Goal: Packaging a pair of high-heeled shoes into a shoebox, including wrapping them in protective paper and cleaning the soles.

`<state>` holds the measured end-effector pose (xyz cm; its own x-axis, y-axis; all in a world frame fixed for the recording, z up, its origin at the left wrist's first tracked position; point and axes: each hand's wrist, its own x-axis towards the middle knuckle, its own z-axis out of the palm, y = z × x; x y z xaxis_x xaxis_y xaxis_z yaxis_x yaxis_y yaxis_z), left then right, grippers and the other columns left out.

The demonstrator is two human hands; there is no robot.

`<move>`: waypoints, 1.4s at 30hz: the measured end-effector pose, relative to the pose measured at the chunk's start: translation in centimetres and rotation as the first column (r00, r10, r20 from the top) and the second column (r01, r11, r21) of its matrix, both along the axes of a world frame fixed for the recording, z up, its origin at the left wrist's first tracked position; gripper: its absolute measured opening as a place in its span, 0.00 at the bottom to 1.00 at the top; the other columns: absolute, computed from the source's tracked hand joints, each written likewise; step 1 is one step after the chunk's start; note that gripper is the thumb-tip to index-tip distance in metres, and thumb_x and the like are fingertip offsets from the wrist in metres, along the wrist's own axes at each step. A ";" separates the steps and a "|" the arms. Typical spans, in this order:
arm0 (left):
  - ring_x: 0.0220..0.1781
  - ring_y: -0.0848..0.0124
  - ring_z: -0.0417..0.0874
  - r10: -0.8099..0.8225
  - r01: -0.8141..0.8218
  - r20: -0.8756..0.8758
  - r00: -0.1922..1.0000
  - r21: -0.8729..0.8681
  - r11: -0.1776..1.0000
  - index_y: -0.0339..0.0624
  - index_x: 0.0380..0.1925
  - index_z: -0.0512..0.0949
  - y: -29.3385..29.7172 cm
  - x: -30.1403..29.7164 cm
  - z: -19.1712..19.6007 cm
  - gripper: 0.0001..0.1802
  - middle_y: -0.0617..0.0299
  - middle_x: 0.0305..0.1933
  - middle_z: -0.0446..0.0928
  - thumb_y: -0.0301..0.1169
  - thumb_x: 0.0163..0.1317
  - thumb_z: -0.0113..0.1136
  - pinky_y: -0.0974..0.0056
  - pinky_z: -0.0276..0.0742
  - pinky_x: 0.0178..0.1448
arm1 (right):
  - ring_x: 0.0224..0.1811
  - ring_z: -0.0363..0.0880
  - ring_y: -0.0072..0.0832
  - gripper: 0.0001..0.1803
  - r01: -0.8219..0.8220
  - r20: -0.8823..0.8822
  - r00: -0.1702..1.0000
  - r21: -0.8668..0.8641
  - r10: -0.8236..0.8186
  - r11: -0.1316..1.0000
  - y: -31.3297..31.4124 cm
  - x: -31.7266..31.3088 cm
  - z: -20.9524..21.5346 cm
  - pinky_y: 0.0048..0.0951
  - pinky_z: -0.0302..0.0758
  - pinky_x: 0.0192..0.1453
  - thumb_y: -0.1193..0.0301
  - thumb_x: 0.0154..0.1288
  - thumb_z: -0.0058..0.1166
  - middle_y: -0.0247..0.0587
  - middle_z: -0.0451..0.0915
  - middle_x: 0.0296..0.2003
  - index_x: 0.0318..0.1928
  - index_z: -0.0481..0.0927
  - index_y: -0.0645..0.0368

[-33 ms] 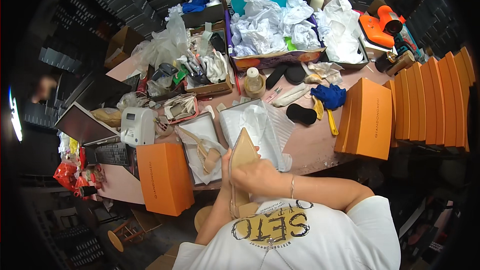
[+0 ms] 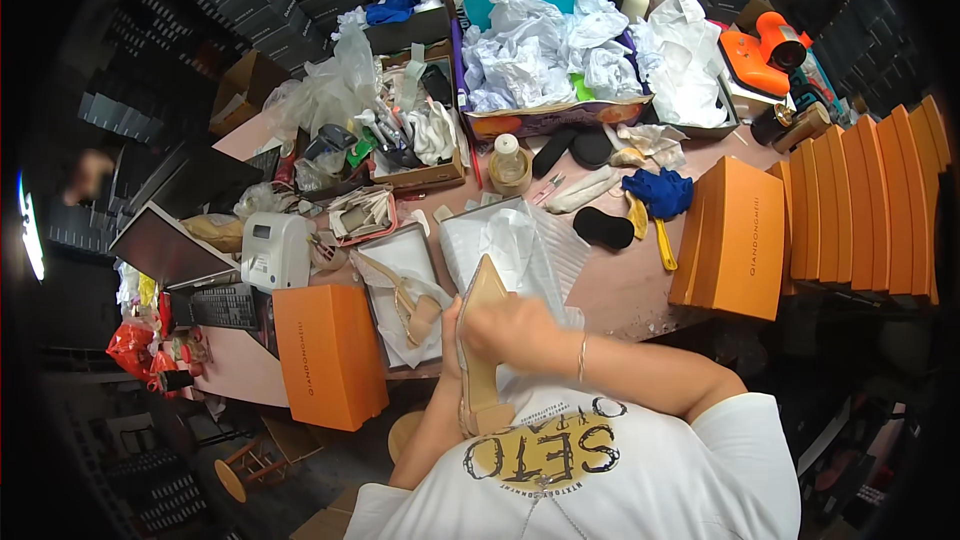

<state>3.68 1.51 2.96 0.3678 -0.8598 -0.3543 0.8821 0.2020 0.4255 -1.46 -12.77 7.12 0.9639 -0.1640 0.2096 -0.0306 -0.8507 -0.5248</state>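
A beige pointed shoe [image 2: 484,385] is held in front of my chest, its sole turned up and its toe pointing away from me. My left hand [image 2: 451,345] is closed around the shoe's left side. Across the sole lies my right hand [image 2: 515,330], fingers curled and slightly smeared by motion; what they may hold is hidden. Just beyond, an open shoebox [image 2: 455,215] contains white tissue paper [image 2: 510,240]. Left of it, a second open box [image 2: 377,335] holds a matching beige shoe [image 2: 421,320] on tissue.
Orange shoeboxes stand at left [image 2: 330,360] and right [image 2: 725,240], with an orange row [image 2: 860,210] farther right. A white label printer [image 2: 276,252] and keyboard [image 2: 225,307] are at left. Behind are a tissue-filled carton [image 2: 560,120], a glass bottle [image 2: 509,168] and a blue-and-yellow brush [image 2: 660,195].
My right hand has slid a little toward the toe along the sole. My left hand and the shoe have stayed nearly in place.
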 end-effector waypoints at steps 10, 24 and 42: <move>0.47 0.70 0.79 -0.064 0.063 0.081 0.995 0.016 0.998 0.37 0.51 0.72 1.2 0.1 -1.9 0.30 0.55 0.48 0.77 0.53 0.68 0.37 0.63 0.76 0.52 | 0.17 0.78 0.36 0.10 -0.102 0.048 0.993 -0.020 0.103 0.995 1.7 -0.4 0.0 0.39 0.72 0.19 0.65 0.60 0.51 0.41 0.77 0.18 0.29 0.72 0.58; 0.52 0.63 0.78 0.076 -0.084 0.072 0.995 0.117 0.990 0.37 0.61 0.65 0.1 0.0 -1.1 0.36 0.50 0.55 0.74 0.55 0.66 0.34 0.60 0.74 0.57 | 0.17 0.77 0.38 0.12 -0.136 0.142 0.981 0.009 0.133 0.991 1.5 -2.8 -1.3 0.33 0.72 0.20 0.63 0.59 0.55 0.40 0.76 0.18 0.25 0.70 0.56; 0.58 0.61 0.73 -0.097 0.108 0.108 0.989 -0.103 0.989 0.36 0.63 0.62 0.6 0.1 -2.6 0.37 0.50 0.58 0.71 0.56 0.65 0.37 0.59 0.71 0.60 | 0.20 0.80 0.40 0.06 0.008 0.043 0.999 0.021 -0.009 1.000 -2.2 -0.1 -0.8 0.38 0.74 0.21 0.67 0.56 0.53 0.42 0.78 0.20 0.29 0.72 0.55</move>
<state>3.79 2.11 0.37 0.3055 -0.9260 -0.2217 0.8534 0.1631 0.4950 -1.60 -14.97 6.35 0.9526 -0.1766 0.2476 -0.0144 -0.8394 -0.5433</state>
